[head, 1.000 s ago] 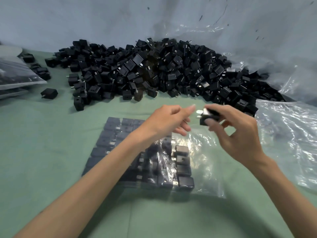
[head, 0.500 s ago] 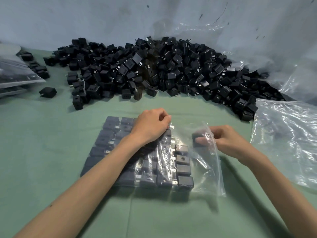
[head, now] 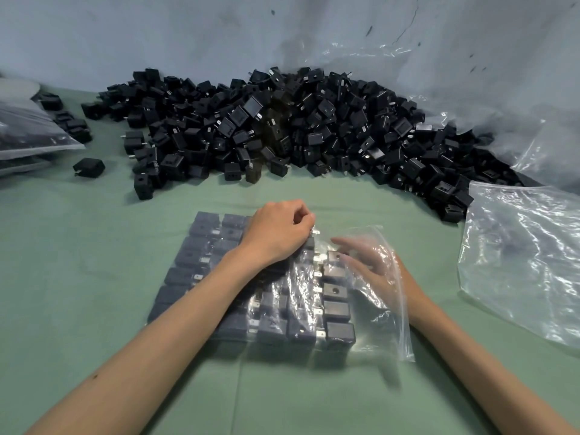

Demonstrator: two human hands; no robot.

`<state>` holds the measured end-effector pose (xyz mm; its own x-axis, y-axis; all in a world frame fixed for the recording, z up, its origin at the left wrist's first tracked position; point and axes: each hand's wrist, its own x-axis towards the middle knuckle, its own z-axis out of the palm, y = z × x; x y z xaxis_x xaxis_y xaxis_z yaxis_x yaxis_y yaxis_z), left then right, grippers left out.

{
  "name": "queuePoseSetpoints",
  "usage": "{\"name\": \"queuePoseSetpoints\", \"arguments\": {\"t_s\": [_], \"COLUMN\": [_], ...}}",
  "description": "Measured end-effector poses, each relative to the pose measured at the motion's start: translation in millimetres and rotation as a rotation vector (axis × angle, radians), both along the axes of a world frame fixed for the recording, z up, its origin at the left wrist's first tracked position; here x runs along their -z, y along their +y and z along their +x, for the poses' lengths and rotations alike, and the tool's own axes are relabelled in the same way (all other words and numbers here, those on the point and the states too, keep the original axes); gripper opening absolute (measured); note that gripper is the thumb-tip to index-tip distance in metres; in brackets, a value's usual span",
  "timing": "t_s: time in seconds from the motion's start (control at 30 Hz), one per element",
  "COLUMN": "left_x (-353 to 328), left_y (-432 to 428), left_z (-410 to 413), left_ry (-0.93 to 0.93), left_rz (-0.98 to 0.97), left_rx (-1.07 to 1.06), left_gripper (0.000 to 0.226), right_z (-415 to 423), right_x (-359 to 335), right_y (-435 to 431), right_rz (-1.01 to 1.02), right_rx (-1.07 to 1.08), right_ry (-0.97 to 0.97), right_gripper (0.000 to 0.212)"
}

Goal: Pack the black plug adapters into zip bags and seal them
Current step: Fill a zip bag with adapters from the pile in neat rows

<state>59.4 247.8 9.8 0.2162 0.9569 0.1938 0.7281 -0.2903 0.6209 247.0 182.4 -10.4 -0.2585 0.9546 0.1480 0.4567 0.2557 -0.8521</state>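
Fingers of left hand pinching zip bag edge, right hand fingers spread inside, against rows of plug adapters

Obs.: the zip bag is thin clear plastic film, glossy and creased, with bright glare on the wrinkles. The right hand shows through it, slightly hazed.

The packed plug adapters have smooth, matt black plastic housings that read grey under the film. Their prongs are bare metal, silvery and shiny.

The loose adapter pile is the same black plastic, mostly matt, with a dull sheen on a few flat faces.

The table cover is green cloth, matt, with soft creases.

The clear plastic bags at right are glossy film, heavily crinkled. The filled bags at left are glossy film over dark contents.

The wall is pale grey-blue, matt, scuffed with dark marks.
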Motion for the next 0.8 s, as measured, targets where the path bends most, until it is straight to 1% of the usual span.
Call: {"name": "queuePoseSetpoints", "arguments": {"t_s": [0.03,0.07,0.13,0.17,0.27,0.3,0.37,0.4,0.47,0.5,0.6,0.7,0.8], "left_x": [0.3,0.7,1.3,1.5,1.6,1.6,1.5,1.5,1.8,2.2,3.2,3.0,1.5], "left_y": [-0.1,-0.1,0.0,0.0,0.3,0.4,0.3,0.4,0.8,0.9,1.2,1.3,0.1], "left_z": [-0.1,-0.2,-0.3,-0.3,-0.4,-0.5,-0.3,-0.3,-0.4,-0.5,-0.3,-0.3,-0.3], "left_ry": [0.004,0.008,0.013,0.015,0.018,0.016,0.013,0.012,0.015,0.018,0.02,0.018,0.017], "left_rz": [0.005,0.009,0.014,0.016,0.018,0.019,0.022,0.023,0.023,0.022,0.028,0.027,0.002], "left_rx": [0.003,0.005,0.006,0.005,-0.002,-0.003,-0.001,0.002,0.004,0.005,0.007,0.002,0.004], "left_gripper": [0.017,0.016,0.016,0.016,0.017,0.016,0.016,0.016,0.015,0.015,0.015,0.015,0.015], "right_z": [0.2,0.4,1.9,2.8,1.6,1.5,3.0,3.3,4.4,5.0,4.6,3.9,4.7], "right_x": [0.4,1.3,4.0,5.0,2.1,1.1,1.7,1.4,0.1,-0.6,-4.1,-4.5,-1.0], "right_y": [0.2,0.6,1.6,1.8,-0.1,-0.5,-0.9,-1.0,-3.0,-3.6,-4.7,-5.0,-2.9], "right_rz": [-0.004,-0.008,0.003,0.007,-0.024,-0.025,-0.033,-0.034,-0.027,-0.005,0.07,0.109,0.152], "right_rx": [0.008,0.016,0.03,0.037,0.03,0.038,0.049,0.048,0.048,0.047,0.036,0.051,0.176], "right_ry": [0.037,0.056,0.011,-0.01,0.094,0.082,0.086,0.106,0.078,0.067,0.056,0.043,0.006], "right_gripper": [0.034,0.03,0.017,0.017,0.011,0.01,0.012,0.017,0.032,0.034,0.018,0.023,0.022]}}
